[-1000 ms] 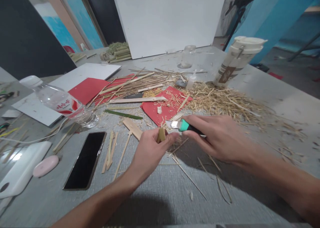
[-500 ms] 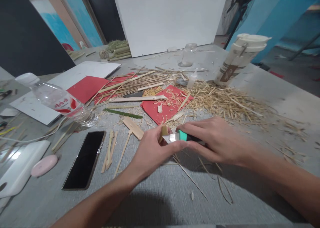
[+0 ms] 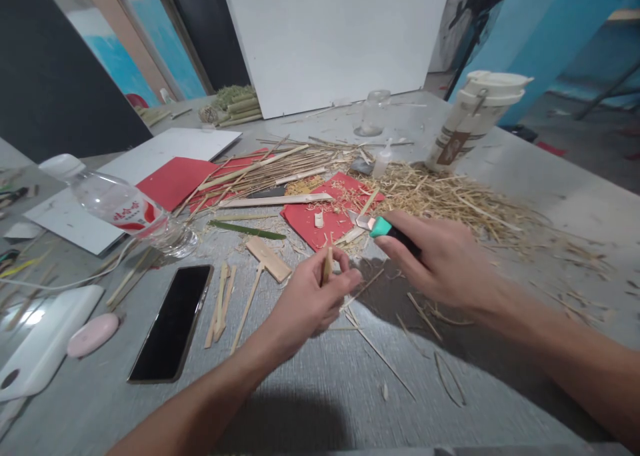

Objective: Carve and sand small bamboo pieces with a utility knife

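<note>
My left hand (image 3: pixel 313 293) is closed around a small tan piece, probably bamboo (image 3: pixel 327 267), pinched upright between thumb and fingers; its lower end is hidden in the palm. To the right, my right hand (image 3: pixel 435 253) grips a utility knife (image 3: pixel 383 228) with a black and green handle. The knife's bare blade points up and left, apart from the left hand, over the edge of a red sheet (image 3: pixel 340 203) strewn with shavings. A flat wooden piece (image 3: pixel 269 259) lies just left of my left hand.
A phone (image 3: pixel 173 323), a tilted-looking water bottle (image 3: pixel 125 206) and a pink oval case (image 3: pixel 93 335) are on the left. Thin sticks (image 3: pixel 280 166) and a heap of straw-like strips (image 3: pixel 455 199) spread behind my hands. A white tumbler (image 3: pixel 467 123) stands back right.
The knife blade has come away from the piece in my left hand, as my right hand moved up and right. My left hand has turned slightly, still pinching the piece.
</note>
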{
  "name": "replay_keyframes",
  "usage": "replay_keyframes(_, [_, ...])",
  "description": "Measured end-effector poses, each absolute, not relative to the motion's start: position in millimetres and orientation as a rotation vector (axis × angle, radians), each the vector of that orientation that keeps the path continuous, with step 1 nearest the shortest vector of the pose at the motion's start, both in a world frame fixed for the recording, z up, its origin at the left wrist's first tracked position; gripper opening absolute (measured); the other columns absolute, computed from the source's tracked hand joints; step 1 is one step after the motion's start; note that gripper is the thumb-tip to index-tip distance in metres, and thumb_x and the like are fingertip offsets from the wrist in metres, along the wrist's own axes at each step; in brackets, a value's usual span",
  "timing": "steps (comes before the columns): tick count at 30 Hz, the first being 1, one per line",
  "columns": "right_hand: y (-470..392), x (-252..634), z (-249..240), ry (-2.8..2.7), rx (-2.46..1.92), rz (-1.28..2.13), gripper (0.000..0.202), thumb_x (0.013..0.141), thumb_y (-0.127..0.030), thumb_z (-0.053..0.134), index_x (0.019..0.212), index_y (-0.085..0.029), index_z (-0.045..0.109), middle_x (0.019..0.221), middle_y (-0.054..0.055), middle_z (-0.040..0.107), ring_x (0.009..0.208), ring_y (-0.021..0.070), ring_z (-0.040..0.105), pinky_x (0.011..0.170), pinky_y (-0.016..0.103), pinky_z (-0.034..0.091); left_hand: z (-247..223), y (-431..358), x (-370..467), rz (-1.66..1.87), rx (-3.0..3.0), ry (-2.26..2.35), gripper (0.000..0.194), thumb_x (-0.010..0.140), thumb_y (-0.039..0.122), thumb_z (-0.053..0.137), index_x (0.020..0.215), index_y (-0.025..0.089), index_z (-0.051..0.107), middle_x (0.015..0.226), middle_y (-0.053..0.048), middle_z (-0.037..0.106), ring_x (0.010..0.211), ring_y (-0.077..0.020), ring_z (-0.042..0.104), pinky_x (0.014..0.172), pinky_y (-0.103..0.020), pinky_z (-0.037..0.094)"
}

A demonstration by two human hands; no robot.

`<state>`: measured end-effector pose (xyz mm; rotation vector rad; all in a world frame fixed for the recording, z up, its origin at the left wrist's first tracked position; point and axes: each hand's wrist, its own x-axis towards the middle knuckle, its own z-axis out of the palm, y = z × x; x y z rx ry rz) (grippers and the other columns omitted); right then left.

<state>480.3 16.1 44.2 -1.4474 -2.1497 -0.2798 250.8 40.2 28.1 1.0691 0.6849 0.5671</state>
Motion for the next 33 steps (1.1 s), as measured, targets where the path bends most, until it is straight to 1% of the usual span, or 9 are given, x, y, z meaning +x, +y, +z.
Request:
replay_keyframes(3, [16.6, 479.5, 43.8, -2.154, -1.433, -0.216, 0.039, 0.115, -0.047, 0.041, 0.087, -0.021, 0.05, 0.065, -0.003, 0.049, 0.056, 0.013, 0.046, 0.056, 0.029, 0.028, 26.2, 43.8, 246.1, 0.475, 0.797, 0.338, 0.022, 0.101, 0.045, 0.064, 0.101, 0.029, 0.047, 0.055, 0.015, 0.019, 0.043, -0.0074, 0.003, 0.037, -0.015, 0.012])
replay_keyframes(7, [15.9, 478.1, 43.1, -2.164, -1.401, -0.172, 0.036, 0.115, -0.044, 0.043, 0.087, -0.021, 0.049, 0.065, -0.004, 0.048, 0.056, 0.0125, 0.044, 0.057, 0.028, 0.03, 24.4, 47.0, 242.1, 0.439, 0.695, 0.153, 0.012, 0.107, 0.04, 0.048, 0.103, 0.03, 0.051, 0.055, 0.012, 0.022, 0.042, -0.0076, 0.007, 0.037, -0.013, 0.018])
replay_keyframes(12, [15.2, 478.2, 43.3, -2.176, -1.368, -0.152, 0.034, 0.115, -0.043, 0.042, 0.094, -0.02, 0.055, 0.068, -0.003, 0.053, 0.056, 0.0119, 0.046, 0.057, 0.028, 0.031, 24.3, 47.0, 242.3, 0.415, 0.656, 0.116, 0.008, 0.102, 0.035, 0.049, 0.101, 0.028, 0.053, 0.056, 0.011, 0.024, 0.043, -0.0075, 0.009, 0.037, -0.013, 0.018])
replay_keyframes(14, [15.2, 478.3, 43.0, -2.178, -1.365, -0.151, 0.034, 0.115, -0.044, 0.041, 0.098, -0.019, 0.057, 0.07, -0.003, 0.057, 0.057, 0.0124, 0.048, 0.057, 0.028, 0.031, 24.9, 47.0, 242.5, 0.407, 0.65, 0.101, 0.012, 0.098, 0.039, 0.052, 0.101, 0.027, 0.053, 0.056, 0.011, 0.025, 0.043, -0.0077, 0.011, 0.037, -0.015, 0.018])
replay_keyframes(16, [15.2, 478.1, 42.7, -2.178, -1.365, -0.146, 0.036, 0.115, -0.046, 0.04, 0.099, -0.019, 0.058, 0.07, -0.002, 0.058, 0.058, 0.0129, 0.049, 0.057, 0.028, 0.032, 25.7, 46.9, 242.8, 0.401, 0.655, 0.093, 0.022, 0.097, 0.049, 0.052, 0.101, 0.027, 0.054, 0.056, 0.011, 0.026, 0.042, -0.0076, 0.012, 0.037, -0.016, 0.017])
replay_keyframes(19, [15.2, 477.3, 42.9, -2.175, -1.374, -0.109, 0.037, 0.115, -0.046, 0.039, 0.098, -0.02, 0.058, 0.071, -0.001, 0.06, 0.059, 0.0136, 0.051, 0.058, 0.028, 0.032, 26.5, 46.7, 243.6, 0.409, 0.675, 0.139, 0.042, 0.098, 0.068, 0.047, 0.099, 0.026, 0.052, 0.055, 0.011, 0.025, 0.042, -0.0071, 0.01, 0.036, -0.016, 0.016])
replay_keyframes(21, [15.2, 476.5, 43.5, -2.174, -1.389, -0.07, 0.037, 0.115, -0.047, 0.039, 0.096, -0.02, 0.057, 0.07, 0.0, 0.06, 0.059, 0.0139, 0.05, 0.059, 0.029, 0.032, 26.6, 46.5, 244.3, 0.415, 0.69, 0.184, 0.047, 0.1, 0.072, 0.043, 0.097, 0.026, 0.051, 0.052, 0.012, 0.024, 0.04, -0.0069, 0.008, 0.035, -0.016, 0.016])
replay_keyframes(25, [15.1, 475.6, 44.0, -2.17, -1.403, -0.019, 0.036, 0.113, -0.046, 0.04, 0.091, -0.021, 0.053, 0.067, -0.001, 0.056, 0.057, 0.0139, 0.046, 0.058, 0.029, 0.031, 27.0, 46.6, 245.1, 0.399, 0.697, 0.214, 0.039, 0.103, 0.063, 0.038, 0.1, 0.027, 0.052, 0.051, 0.012, 0.024, 0.038, -0.0075, 0.006, 0.034, -0.017, 0.017])
replay_keyframes(33, [14.8, 475.3, 43.1, -2.18, -1.388, -0.045, 0.034, 0.114, -0.044, 0.04, 0.092, -0.021, 0.052, 0.067, -0.002, 0.055, 0.057, 0.0136, 0.046, 0.058, 0.028, 0.031, 26.7, 46.5, 245.6, 0.448, 0.636, 0.223, 0.032, 0.095, 0.053, 0.04, 0.103, 0.025, 0.053, 0.055, 0.009, 0.027, 0.043, -0.0091, 0.011, 0.038, -0.018, 0.015])
